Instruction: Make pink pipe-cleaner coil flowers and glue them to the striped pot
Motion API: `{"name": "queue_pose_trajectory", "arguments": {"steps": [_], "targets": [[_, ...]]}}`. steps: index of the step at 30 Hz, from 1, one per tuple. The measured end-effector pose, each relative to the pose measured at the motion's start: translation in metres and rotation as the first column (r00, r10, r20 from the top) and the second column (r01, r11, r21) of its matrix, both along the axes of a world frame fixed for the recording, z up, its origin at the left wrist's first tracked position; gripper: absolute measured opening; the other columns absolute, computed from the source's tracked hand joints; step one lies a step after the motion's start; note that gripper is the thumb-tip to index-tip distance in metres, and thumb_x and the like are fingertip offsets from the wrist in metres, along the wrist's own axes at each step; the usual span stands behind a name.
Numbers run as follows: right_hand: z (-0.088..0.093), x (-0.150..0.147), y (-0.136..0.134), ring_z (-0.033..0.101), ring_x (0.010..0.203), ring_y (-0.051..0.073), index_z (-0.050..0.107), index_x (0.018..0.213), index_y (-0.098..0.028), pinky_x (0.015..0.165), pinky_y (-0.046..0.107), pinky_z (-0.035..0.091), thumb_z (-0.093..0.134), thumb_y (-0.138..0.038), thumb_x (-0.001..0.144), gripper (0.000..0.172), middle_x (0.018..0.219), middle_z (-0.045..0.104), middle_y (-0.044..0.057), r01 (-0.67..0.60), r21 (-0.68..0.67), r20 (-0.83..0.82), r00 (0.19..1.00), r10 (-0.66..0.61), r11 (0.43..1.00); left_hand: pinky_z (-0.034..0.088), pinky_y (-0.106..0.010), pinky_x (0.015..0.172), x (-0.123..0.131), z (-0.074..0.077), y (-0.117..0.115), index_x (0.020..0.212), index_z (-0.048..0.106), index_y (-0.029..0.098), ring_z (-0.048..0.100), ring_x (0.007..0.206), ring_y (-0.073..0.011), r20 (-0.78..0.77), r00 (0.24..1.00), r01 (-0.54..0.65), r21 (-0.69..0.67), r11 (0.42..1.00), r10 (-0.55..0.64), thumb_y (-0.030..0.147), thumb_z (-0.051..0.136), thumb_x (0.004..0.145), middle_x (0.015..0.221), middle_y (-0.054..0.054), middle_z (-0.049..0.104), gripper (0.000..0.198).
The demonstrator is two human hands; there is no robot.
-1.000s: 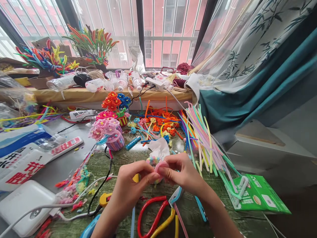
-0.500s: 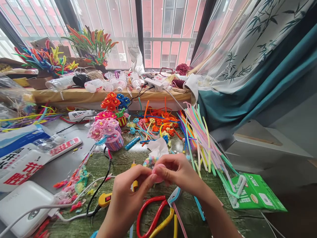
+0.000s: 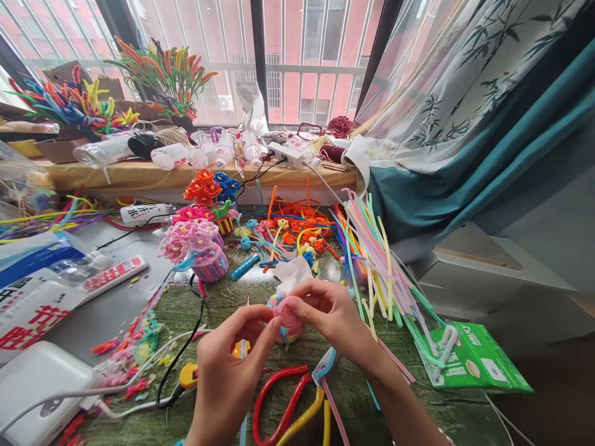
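Note:
Both my hands meet over the green table [image 3: 223,297] on a small pink chenille-stem piece [image 3: 287,314]. My left hand [image 3: 232,365] pinches it from the left with thumb and forefinger. From the right, my right hand [image 3: 332,313] closes its fingers round the piece. A pink stem trails from the piece down past my right wrist. Red-handled scissors [image 3: 279,402] lie just below my hands. A crumpled white tissue [image 3: 290,272] with pastel beads lies just beyond them.
A fan of pastel stems [image 3: 376,260] lies to the right, beside a green packet [image 3: 474,359]. Pink stem flowers in a small pot [image 3: 198,244] stand at centre left. A glue gun [image 3: 193,375] with black cord, a white device [image 3: 32,387] and bottles on the sill [image 3: 162,176] crowd the left.
The view shifted slightly down and left. My hands turned the pink piece and drew a little apart; the left fingers now pinch its lower left side.

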State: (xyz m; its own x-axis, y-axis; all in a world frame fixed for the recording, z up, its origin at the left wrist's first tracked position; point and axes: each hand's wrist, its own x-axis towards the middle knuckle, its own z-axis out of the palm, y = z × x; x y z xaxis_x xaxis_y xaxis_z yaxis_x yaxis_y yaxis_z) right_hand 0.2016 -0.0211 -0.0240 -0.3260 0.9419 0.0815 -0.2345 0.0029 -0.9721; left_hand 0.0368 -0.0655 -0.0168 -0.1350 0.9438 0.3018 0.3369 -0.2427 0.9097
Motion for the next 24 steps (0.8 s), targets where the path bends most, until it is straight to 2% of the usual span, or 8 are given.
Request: {"name": "queue_pose_trajectory", "arguments": {"steps": [7,12,16,24], "targets": [[0.0010,-0.0018,0.0001,0.066,0.060,0.012,0.072,0.085,-0.014,0.058,0.022,0.055,0.077,-0.041,0.084,0.028,0.070,0.071,0.002,-0.080,-0.042,0.038,0.996,0.082,0.996,0.054,-0.019,0.057,-0.0038,-0.0084,-0.0007,0.091,0.074,0.024,0.068,0.058,-0.0120,-0.110,0.992,-0.047,0.103,0.994,0.059,0.027,0.075,0.083,0.071,0.005,0.075,0.009],[0.0034,-0.0021,0.0001,0.059,0.051,0.008,0.073,0.084,-0.013,0.050,0.019,0.049,0.077,-0.045,0.083,0.032,0.066,0.067,0.000,-0.069,-0.014,0.079,0.994,0.070,0.998,0.053,-0.019,0.058,-0.0024,-0.0085,-0.0004,0.093,0.075,0.024,0.066,0.058,-0.0104,-0.198,0.976,-0.052,0.194,0.980,0.092,0.024,0.073,0.085,0.074,0.005,0.074,0.008],[0.0026,-0.0029,0.0001,0.058,0.049,0.008,0.072,0.083,-0.014,0.048,0.019,0.048,0.076,-0.046,0.084,0.033,0.067,0.068,0.000,-0.065,-0.004,0.075,0.995,0.065,0.998,0.052,-0.019,0.060,-0.0008,-0.0058,-0.0001,0.095,0.076,0.022,0.065,0.060,-0.0104,-0.256,0.961,-0.034,0.274,0.961,0.107,0.018,0.071,0.086,0.080,0.002,0.075,0.010],[-0.0007,-0.0043,-0.0006,0.057,0.048,0.008,0.071,0.083,-0.015,0.048,0.020,0.049,0.075,-0.045,0.084,0.031,0.068,0.067,0.000,-0.070,-0.004,0.071,0.995,0.071,0.998,0.054,-0.019,0.063,-0.0009,-0.0077,-0.0018,0.096,0.075,0.020,0.067,0.065,-0.0111,-0.340,0.933,0.003,0.334,0.943,0.117,0.013,0.070,0.087,0.085,0.000,0.075,0.012]]}}
